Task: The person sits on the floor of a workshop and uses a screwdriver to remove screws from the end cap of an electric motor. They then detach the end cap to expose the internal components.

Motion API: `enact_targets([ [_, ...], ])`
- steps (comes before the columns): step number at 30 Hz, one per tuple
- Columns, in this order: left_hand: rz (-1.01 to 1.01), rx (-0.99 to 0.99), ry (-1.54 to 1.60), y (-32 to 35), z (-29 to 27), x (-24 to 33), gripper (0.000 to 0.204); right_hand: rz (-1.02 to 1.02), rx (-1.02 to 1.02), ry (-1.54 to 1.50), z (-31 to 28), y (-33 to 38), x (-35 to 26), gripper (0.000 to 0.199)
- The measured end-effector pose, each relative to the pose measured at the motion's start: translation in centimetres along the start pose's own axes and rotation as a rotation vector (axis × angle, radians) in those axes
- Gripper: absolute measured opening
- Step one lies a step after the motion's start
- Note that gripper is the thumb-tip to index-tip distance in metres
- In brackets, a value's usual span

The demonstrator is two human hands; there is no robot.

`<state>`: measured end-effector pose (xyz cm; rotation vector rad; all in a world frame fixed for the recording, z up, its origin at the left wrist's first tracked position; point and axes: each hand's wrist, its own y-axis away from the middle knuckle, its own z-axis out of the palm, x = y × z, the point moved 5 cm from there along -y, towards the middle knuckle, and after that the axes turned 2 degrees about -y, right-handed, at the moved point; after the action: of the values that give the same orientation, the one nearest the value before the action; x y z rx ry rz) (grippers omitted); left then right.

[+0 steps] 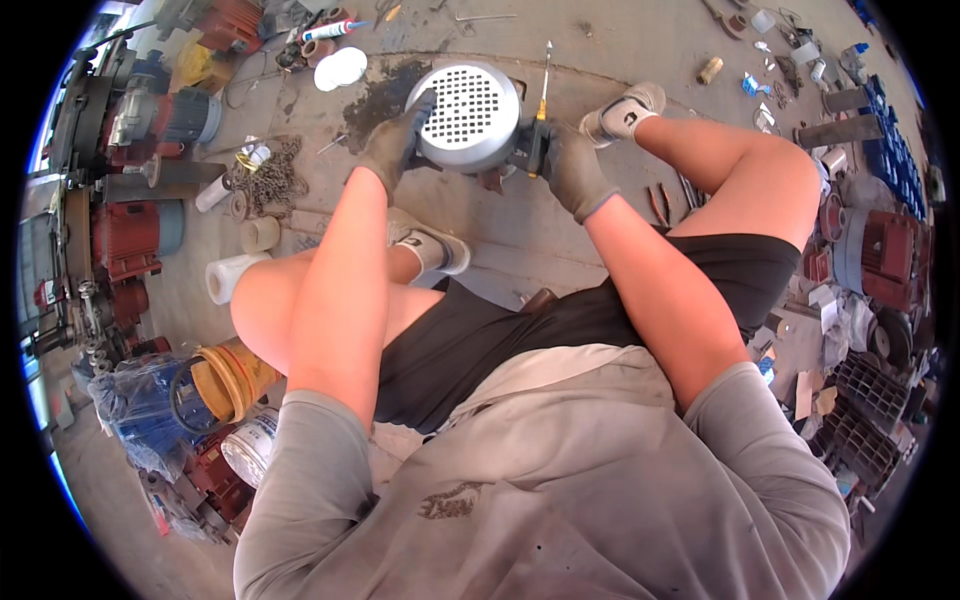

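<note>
A round silver motor fan cover (pixel 480 145) with a grid of square holes on top stands between my feet. My left hand (pixel 392 142), in a dark work glove, grips its left rim, with the fingertips reaching onto the grid. At the right of the cover my gloved right hand (pixel 578 172) is closed around a screwdriver (pixel 543 108) with a black and yellow handle. Its thin shaft points away from me, free of the cover. Dark parts show between the cover and my right hand, but their kind is hard to make out.
Two white discs (pixel 341 68) and a sealant tube (pixel 334 30) lie beyond the cover. Left are a chain pile (pixel 272 178), red motors (pixel 130 240) and a yellow bucket (pixel 228 382). Pliers (pixel 660 203) lie by my right leg; a red motor (pixel 885 260) stands farther right.
</note>
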<state>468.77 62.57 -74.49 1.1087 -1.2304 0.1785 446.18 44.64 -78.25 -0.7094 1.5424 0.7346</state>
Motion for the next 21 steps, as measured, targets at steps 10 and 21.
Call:
enact_targets([
  [10,-0.084,0.029,-0.013,0.6,-0.3,-0.2,0.064,0.107,-0.164,-0.086,-0.1,0.0,-1.2,0.033],
  [21,-0.144,-0.037,0.018,-1.0,-0.5,-1.8,0.053,0.195,-0.121,-0.191,-1.0,0.4,0.0,0.036],
])
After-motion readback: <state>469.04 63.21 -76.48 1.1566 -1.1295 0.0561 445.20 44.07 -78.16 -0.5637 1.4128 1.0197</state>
